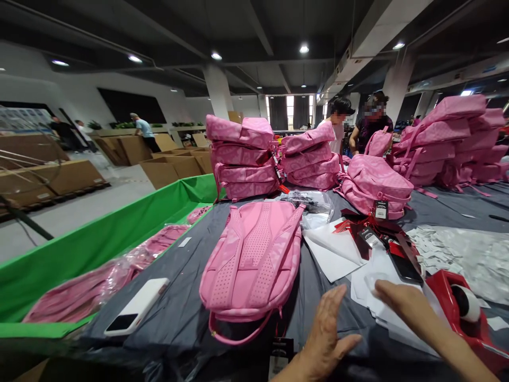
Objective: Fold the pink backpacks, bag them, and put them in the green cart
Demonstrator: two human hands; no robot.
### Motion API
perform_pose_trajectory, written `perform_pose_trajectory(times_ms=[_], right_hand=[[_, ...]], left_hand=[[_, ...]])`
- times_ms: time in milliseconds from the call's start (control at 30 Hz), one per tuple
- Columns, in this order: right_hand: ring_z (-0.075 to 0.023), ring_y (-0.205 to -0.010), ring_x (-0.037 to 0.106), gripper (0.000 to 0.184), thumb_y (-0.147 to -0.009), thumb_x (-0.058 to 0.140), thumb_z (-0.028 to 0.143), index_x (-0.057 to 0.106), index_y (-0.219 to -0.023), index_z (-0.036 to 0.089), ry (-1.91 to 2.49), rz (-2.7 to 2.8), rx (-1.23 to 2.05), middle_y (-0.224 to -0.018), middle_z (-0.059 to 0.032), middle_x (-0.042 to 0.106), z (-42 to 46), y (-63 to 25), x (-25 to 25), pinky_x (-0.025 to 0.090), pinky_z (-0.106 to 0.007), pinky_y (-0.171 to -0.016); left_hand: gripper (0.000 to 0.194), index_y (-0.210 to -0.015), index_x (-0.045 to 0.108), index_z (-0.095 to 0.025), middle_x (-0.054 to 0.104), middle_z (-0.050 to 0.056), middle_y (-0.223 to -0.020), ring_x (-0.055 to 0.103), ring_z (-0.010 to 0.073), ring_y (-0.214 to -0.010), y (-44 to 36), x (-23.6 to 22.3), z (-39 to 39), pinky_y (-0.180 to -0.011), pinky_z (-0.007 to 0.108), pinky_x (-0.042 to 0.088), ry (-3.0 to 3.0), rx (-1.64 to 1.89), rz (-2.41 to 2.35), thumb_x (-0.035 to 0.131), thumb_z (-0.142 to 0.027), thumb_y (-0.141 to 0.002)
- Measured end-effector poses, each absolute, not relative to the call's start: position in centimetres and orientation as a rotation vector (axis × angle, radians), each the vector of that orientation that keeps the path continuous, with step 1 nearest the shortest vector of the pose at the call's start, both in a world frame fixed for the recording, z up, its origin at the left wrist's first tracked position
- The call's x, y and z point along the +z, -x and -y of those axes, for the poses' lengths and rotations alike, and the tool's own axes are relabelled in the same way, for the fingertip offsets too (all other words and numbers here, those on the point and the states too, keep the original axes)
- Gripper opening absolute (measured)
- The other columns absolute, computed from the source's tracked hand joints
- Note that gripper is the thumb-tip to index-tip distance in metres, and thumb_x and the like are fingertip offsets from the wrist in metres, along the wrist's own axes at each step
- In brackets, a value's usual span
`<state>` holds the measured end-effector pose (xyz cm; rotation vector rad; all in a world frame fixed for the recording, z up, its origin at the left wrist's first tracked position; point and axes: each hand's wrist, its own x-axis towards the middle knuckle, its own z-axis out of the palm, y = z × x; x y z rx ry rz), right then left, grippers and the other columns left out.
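We hold our left hand open and empty near the pink backpack, straps up on the dark cloth. Our right hand is over white papers, its grip unclear; beyond sit stacked pink bags.

Pink backpack, strap side up, on grey cloth.

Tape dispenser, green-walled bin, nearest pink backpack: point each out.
Tape dispenser point(480, 335): head view, red body.
Green-walled bin point(99, 241): head view, left wall.
Nearest pink backpack point(252, 246): head view, padded back panel.
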<state>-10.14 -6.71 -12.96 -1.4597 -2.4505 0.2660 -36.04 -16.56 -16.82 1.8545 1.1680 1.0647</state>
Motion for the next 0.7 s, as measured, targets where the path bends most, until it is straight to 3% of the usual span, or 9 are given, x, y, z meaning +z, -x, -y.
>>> perform_pose_trajectory(times_ms=[67,100,167,233,267,367,500,633,700], right_hand=[[-0.0183,-0.054,0.056,0.042,-0.098,0.034,0.053,0.061,-0.078,0.027,1.417,2.476,0.495,-0.062,-0.0008,0.063,9.6,13.1,-12.5,0.034,-0.029,-0.055],[-0.0174,-0.055,0.056,0.042,-0.098,0.035,0.051,0.061,-0.078,0.026,1.366,2.487,0.646,-0.063,-0.0004,0.063,10.9,14.2,-12.2,0.035,-0.028,-0.056],[-0.0166,-0.059,0.058,0.043,-0.097,0.036,0.053,0.062,-0.079,0.025,1.257,2.440,0.974,-0.067,-0.0005,0.065,12.7,15.4,-11.5,0.040,-0.026,-0.059],[-0.0179,-0.065,0.060,0.051,-0.095,0.037,0.063,0.063,-0.076,0.024,1.228,2.267,1.244,-0.071,-0.0022,0.067,13.5,15.1,-11.2,0.046,-0.026,-0.062],[-0.0188,-0.065,0.060,0.057,-0.091,0.038,0.071,0.064,-0.075,0.023,1.233,2.149,1.358,-0.071,-0.0032,0.067,13.7,14.5,-11.5,0.048,-0.027,-0.062],[-0.0234,-0.068,0.064,0.066,-0.074,0.055,0.085,0.072,-0.080,0.021,1.181,1.870,1.674,-0.075,-0.0067,0.070,13.8,13.0,-14.1,0.054,-0.031,-0.061],[-0.0312,-0.083,0.072,0.059,-0.063,0.076,0.072,0.079,-0.090,0.020,1.231,1.709,1.901,-0.090,-0.0113,0.077,14.9,14.7,-18.5,0.060,-0.038,-0.078],[-0.0276,-0.077,0.073,0.054,-0.071,0.070,0.073,0.081,-0.082,0.021,1.254,1.884,1.833,-0.081,-0.0082,0.077,16.0,18.6,-19.6,0.060,-0.028,-0.069],[-0.0273,-0.082,0.074,0.052,-0.074,0.067,0.072,0.082,-0.083,0.024,1.165,2.022,1.725,-0.086,-0.0070,0.079,15.9,19.4,-20.1,0.061,-0.026,-0.074]], left_hand=[[0.107,-0.161,0.025,-0.022,0.034,0.020,-0.164,0.026,0.0380,-0.154,35.1,-16.8,15.7,-0.125,0.062,0.025,-1.854,1.007,-1.090,0.086,-0.037,-0.074],[0.112,-0.160,0.028,-0.022,0.038,0.020,-0.162,0.027,0.0392,-0.153,34.7,-16.9,15.6,-0.125,0.062,0.023,-1.827,0.998,-1.051,0.089,-0.043,-0.070],[0.108,-0.152,0.044,-0.023,0.056,0.017,-0.146,0.046,0.0384,-0.141,34.1,-17.1,15.9,-0.122,0.058,0.029,-1.664,0.996,-0.996,0.092,-0.054,-0.060],[0.093,-0.128,0.063,-0.021,0.071,0.009,-0.113,0.065,0.0286,-0.106,34.1,-17.3,17.1,-0.104,0.046,0.048,-1.340,0.945,-0.969,0.092,-0.064,-0.051],[0.086,-0.112,0.067,-0.019,0.070,0.005,-0.095,0.064,0.0214,-0.087,34.2,-17.2,17.9,-0.089,0.037,0.052,-1.163,0.907,-0.971,0.092,-0.068,-0.045],[0.080,-0.081,0.056,-0.018,0.055,-0.006,-0.068,0.045,0.0089,-0.062,34.7,-17.1,20.4,-0.061,0.023,0.038,-0.788,0.878,-1.030,0.093,-0.070,-0.033],[0.078,-0.082,0.050,-0.021,0.054,-0.007,-0.069,0.042,0.0086,-0.061,35.8,-17.6,23.1,-0.059,0.022,0.035,-0.691,1.019,-1.203,0.092,-0.071,-0.038],[0.064,-0.085,0.055,-0.022,0.050,-0.008,-0.066,0.041,0.0104,-0.062,37.8,-18.9,25.6,-0.059,0.024,0.030,-0.958,0.964,-1.425,0.093,-0.058,-0.048],[0.052,-0.083,0.057,-0.023,0.053,-0.007,-0.067,0.045,0.0124,-0.064,39.2,-19.3,26.9,-0.063,0.025,0.035,-0.997,0.991,-1.544,0.091,-0.053,-0.057]])
